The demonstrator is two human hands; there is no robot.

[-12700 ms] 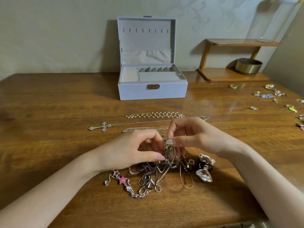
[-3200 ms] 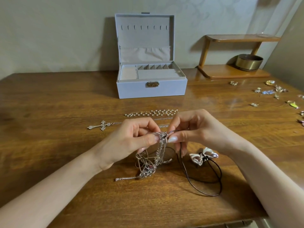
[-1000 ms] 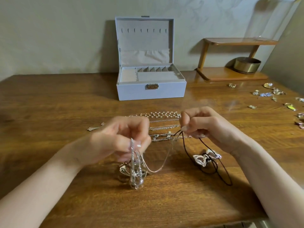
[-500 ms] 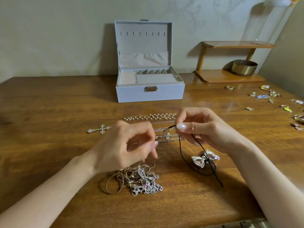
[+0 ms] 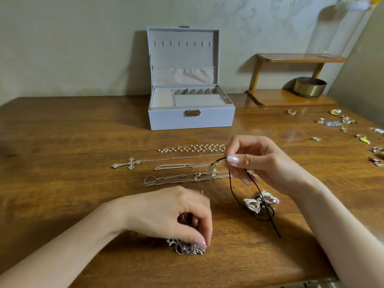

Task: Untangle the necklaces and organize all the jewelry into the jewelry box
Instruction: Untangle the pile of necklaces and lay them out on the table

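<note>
Right hand (image 5: 255, 163) pinches the thin black cord necklace (image 5: 231, 183), which trails toward 5 o'clock to its silver bow pendant (image 5: 259, 202). Left hand (image 5: 166, 213), fingers curled, grips the tangled silver chains (image 5: 185, 249) at 7 o'clock.

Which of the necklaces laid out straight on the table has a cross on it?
The thin chain second from the jewelry box: a jewelled cross lies at its left end. The other straightened chains bear none.
</note>
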